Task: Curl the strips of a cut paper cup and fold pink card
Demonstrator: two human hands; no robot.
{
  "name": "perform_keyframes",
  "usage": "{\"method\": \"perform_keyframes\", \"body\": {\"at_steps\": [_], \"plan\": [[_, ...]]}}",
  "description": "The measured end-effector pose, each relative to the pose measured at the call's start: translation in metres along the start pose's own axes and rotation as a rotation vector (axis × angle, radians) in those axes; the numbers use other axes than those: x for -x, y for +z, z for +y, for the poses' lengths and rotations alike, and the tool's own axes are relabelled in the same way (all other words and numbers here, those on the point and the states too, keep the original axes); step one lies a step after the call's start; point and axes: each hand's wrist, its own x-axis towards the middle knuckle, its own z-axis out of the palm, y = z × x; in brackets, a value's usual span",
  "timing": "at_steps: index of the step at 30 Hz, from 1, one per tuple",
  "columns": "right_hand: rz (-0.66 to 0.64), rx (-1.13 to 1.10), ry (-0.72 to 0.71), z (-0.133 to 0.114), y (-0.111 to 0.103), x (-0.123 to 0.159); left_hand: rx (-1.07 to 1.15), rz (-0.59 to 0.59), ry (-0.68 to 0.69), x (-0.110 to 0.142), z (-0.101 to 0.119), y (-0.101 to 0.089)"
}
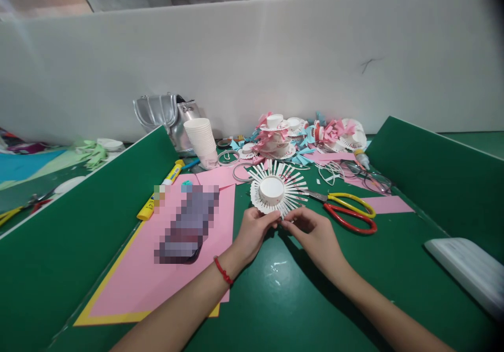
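A white paper cup [271, 190], its wall cut into strips that fan out around the round base, is held just above the green table. My left hand [258, 230] pinches its near left edge between thumb and fingers. At the near right edge, my right hand [311, 230] has thumb and forefinger closed on one of the strips. Strips on the left of the fan look curled or folded in; those at the top and right stick out straight. Scissors [350, 210] with one yellow and one red handle lie right of the cup, blades partly behind the strips.
Pink paper sheets [129, 284] lie at left under a blurred phone [189, 226], beside a yellow glue stick [160, 189]. Stacked paper cups [200, 139], a silver bag [157, 112] and finished cup flowers [275, 137] stand behind. Green partitions [444, 168] flank the table; glasses [374, 180] lie right.
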Motion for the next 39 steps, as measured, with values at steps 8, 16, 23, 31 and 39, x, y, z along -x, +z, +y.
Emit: {"method": "perform_keyframes", "body": {"at_steps": [8, 16, 23, 31, 39], "plan": [[-0.022, 0.172, -0.162, 0.002, 0.001, 0.002, -0.064, 0.016, 0.013, -0.001, -0.002, -0.001], [0.046, 0.403, -0.359, 0.002, -0.003, 0.007, -0.106, 0.084, 0.053, -0.002, -0.006, -0.002], [0.124, 0.546, -0.396, -0.001, -0.004, 0.009, -0.278, 0.111, 0.136, 0.001, -0.001, 0.003], [0.081, 0.48, -0.303, 0.006, -0.006, 0.004, -0.393, 0.052, 0.192, 0.005, 0.004, 0.006], [0.076, 0.385, -0.301, 0.003, -0.007, 0.003, -0.377, 0.048, 0.142, 0.006, 0.007, 0.005]]}}
